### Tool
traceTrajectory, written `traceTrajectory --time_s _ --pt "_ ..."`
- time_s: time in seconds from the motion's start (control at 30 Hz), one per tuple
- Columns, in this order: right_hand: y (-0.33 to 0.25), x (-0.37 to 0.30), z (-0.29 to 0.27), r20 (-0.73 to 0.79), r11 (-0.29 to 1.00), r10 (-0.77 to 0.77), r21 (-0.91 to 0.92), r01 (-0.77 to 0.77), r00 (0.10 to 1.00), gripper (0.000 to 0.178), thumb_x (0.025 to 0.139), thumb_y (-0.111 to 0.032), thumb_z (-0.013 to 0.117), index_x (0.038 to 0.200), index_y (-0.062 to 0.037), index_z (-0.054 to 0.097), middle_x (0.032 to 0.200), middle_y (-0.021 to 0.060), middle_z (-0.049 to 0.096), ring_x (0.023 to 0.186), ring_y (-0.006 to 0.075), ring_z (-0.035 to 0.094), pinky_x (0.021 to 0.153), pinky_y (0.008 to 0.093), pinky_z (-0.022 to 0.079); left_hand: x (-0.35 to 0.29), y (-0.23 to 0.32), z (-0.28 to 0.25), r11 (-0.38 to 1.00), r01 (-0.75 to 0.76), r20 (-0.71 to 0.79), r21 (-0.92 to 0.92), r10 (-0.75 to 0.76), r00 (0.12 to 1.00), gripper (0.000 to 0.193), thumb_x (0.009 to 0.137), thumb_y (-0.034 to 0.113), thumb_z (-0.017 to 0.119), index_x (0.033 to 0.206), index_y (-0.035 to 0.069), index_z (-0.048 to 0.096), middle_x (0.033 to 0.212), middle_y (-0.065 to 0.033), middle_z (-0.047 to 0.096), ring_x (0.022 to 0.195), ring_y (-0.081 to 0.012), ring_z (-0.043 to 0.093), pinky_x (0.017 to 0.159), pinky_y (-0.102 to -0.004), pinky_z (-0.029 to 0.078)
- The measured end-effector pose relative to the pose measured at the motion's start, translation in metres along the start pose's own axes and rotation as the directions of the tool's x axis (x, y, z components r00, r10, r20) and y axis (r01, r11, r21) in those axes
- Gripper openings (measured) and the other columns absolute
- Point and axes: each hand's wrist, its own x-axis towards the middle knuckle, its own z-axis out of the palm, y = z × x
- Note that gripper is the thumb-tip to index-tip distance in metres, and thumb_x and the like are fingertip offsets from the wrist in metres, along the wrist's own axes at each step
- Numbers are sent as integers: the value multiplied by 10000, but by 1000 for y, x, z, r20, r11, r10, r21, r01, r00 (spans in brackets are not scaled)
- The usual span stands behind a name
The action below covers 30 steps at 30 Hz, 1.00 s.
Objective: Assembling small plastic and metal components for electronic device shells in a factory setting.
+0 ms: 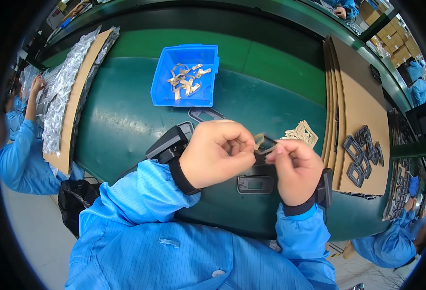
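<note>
Head view: a blue bin [186,77] is filled with tan strips [186,79]; a small black frame [262,149] is pinched by left hand [218,153] and right hand [296,169].

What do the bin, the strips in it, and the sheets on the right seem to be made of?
Bin: likely moulded plastic, with an even blue colour and smooth, slightly glossy walls. Strips: thin, tan and curled; they could be film, tape or paper backing, too small to tell. Sheets: cardboard by the look, matte brown, flat, stacked with layered edges showing.
</note>
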Motion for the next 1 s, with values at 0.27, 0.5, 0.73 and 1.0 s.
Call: traceTrajectory --time_s 0.27,0.5,0.73,1.0 --pt "8 7 -13 -18 879 290 401 -259 957 79 999 -23 603 1023 25 662 830 89 704 721 143 666 684 268 548 7 -6 -4 986 53 -77 159 -41 996 23 839 -19 690 862 -21 693 727 27 603 628 11 521 534 -181 403" --pt "6 7 -8 -68 848 315 467 -249 946 111 991 -15 613 1081 24 665 1013 138 729 842 170 704 708 283 571 9 -10 -6 953 -19 -101 303 52 994 44 835 -6 700 878 -19 702 717 23 624 618 -14 546 536 -204 423" --pt "8 8 -10 -56 888 260 406 -216 964 116 991 -11 613 1088 24 665 1021 145 735 850 173 711 710 281 570 30 4 -70 678 118 -476 725 371 797 107 862 69 708 863 -37 718 715 -48 680 617 -74 576 583 -245 481" --pt "5 9 -9 -12 875 314 391 -284 949 118 998 -19 608 1096 27 655 1031 184 736 832 195 734 717 284 586 38 -6 -92 743 159 -500 651 262 825 182 914 55 681 1043 -68 713 823 -77 720 706 -92 648 657 -249 530"
